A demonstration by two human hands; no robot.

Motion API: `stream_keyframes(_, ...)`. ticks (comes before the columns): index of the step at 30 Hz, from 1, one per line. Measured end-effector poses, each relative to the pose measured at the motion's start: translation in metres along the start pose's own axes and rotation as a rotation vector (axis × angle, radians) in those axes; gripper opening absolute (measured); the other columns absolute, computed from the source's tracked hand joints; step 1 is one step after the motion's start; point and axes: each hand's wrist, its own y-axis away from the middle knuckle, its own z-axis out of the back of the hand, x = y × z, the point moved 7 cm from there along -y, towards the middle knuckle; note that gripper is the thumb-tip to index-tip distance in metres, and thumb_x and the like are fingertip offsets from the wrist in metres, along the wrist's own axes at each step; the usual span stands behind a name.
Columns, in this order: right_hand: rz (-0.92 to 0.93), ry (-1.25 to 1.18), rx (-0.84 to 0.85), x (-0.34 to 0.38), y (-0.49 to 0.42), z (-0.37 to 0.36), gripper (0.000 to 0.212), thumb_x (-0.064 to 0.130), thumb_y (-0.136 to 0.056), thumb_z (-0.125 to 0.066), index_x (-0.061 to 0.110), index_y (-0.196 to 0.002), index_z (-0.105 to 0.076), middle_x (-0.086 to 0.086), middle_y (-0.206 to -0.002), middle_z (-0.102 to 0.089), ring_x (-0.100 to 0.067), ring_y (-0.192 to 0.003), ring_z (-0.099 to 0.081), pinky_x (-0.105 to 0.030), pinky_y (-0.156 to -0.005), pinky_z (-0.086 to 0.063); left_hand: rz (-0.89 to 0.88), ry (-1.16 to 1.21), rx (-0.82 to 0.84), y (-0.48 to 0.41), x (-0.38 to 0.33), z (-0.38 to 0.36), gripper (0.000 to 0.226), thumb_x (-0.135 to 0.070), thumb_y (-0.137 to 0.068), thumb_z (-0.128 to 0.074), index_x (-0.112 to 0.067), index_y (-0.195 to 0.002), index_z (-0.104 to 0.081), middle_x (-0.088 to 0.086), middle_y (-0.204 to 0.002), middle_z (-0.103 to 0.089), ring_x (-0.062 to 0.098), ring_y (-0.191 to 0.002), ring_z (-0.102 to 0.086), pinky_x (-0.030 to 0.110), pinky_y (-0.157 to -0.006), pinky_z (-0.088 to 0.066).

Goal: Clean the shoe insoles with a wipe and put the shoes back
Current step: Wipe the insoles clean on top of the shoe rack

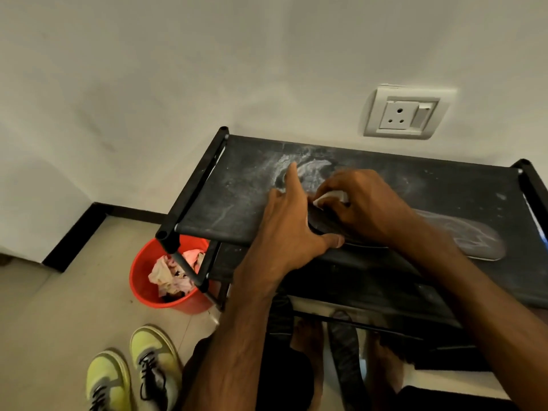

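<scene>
L hand [289, 229], fingers straight, pinned insole [321, 222] steady atop rack [225, 203] so R hand [366, 203], pinching wipe [332, 197], could scrub; yellow shoes [133, 372] sat beside rack.

Dim, warm indoor light spreads evenly over the pale wall [207, 69], leaving soft grey mottling. The black shoe rack [225, 203] swallows detail, and its lower shelves sit in deep shadow beneath the forearms. The white wipe [332, 197] in the right hand [367, 203] is the brightest patch beside the left hand [290, 223]; both hands look slightly soft. The wide lens bows the rack's rails and the skirting [74, 235] and stretches the shoes [133, 375] at the bottom edge.
</scene>
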Motion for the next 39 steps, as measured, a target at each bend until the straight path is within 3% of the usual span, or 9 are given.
stream_keyframes(8,0.098,0.051,0.162,0.025,0.000,-0.011,0.038,0.001,-0.083,-0.067,0.015,-0.117,-0.078,-0.009,-0.102,-0.071,-0.023,-0.093,-0.063,-0.042,-0.080,-0.053,0.030,0.006,-0.022,0.002,-0.001,0.002,0.145,-0.038,-0.064,-0.094,-0.027,-0.158,0.016,0.016,-0.156,-0.037,0.032,-0.151,-0.017,0.053,-0.119,-0.028)
stream_keyframes(12,0.119,0.005,0.257,0.029,0.001,-0.017,0.031,0.002,-0.077,-0.072,0.014,-0.105,-0.079,-0.003,-0.102,-0.070,-0.020,-0.085,-0.066,-0.046,-0.074,-0.056,0.035,-0.004,-0.027,-0.001,0.001,0.002,0.142,-0.029,-0.067,-0.092,-0.026,-0.158,0.016,0.015,-0.152,-0.042,0.032,-0.149,-0.021,0.053,-0.119,-0.029)
stream_keyframes(20,0.058,0.040,-0.005,0.005,0.000,0.003,0.023,0.020,-0.090,-0.074,0.033,-0.108,-0.080,0.001,-0.103,-0.074,-0.024,-0.098,-0.063,-0.043,-0.078,-0.053,0.045,-0.025,0.010,0.000,0.001,0.001,0.147,-0.044,-0.065,-0.092,-0.019,-0.157,0.021,0.011,-0.157,-0.039,0.029,-0.152,-0.013,0.051,-0.122,-0.022)
stream_keyframes(25,0.056,0.107,-0.002,0.009,0.003,0.001,0.024,0.020,-0.092,-0.071,0.032,-0.110,-0.079,-0.001,-0.104,-0.070,-0.027,-0.105,-0.059,-0.049,-0.078,-0.053,0.049,-0.019,0.020,0.000,0.001,-0.001,0.147,-0.044,-0.066,-0.091,-0.020,-0.156,0.023,0.012,-0.158,-0.038,0.029,-0.152,-0.011,0.051,-0.122,-0.021)
stream_keyframes(32,0.176,0.036,0.187,0.028,0.003,-0.014,0.033,0.004,-0.084,-0.070,0.017,-0.113,-0.079,-0.006,-0.105,-0.071,-0.023,-0.096,-0.062,-0.047,-0.079,-0.054,0.050,-0.025,-0.008,-0.001,0.002,0.001,0.148,-0.038,-0.065,-0.092,-0.025,-0.156,0.024,0.018,-0.154,-0.040,0.033,-0.150,-0.019,0.052,-0.120,-0.026)
stream_keyframes(35,0.170,-0.021,0.202,0.026,0.005,-0.011,0.026,0.009,-0.085,-0.073,0.021,-0.108,-0.081,-0.001,-0.105,-0.072,-0.017,-0.091,-0.064,-0.044,-0.078,-0.055,0.058,-0.036,-0.009,-0.001,0.001,0.000,0.149,-0.040,-0.064,-0.092,-0.026,-0.156,0.024,0.017,-0.154,-0.040,0.032,-0.148,-0.023,0.051,-0.120,-0.028)
stream_keyframes(39,0.082,-0.016,0.106,0.008,0.007,0.003,0.021,0.023,-0.090,-0.073,0.030,-0.108,-0.081,0.002,-0.103,-0.072,-0.019,-0.091,-0.064,-0.045,-0.077,-0.054,0.039,-0.050,-0.003,-0.001,0.000,-0.002,0.148,-0.045,-0.067,-0.090,-0.021,-0.155,0.026,0.005,-0.154,-0.046,0.029,-0.153,-0.013,0.052,-0.122,-0.021)
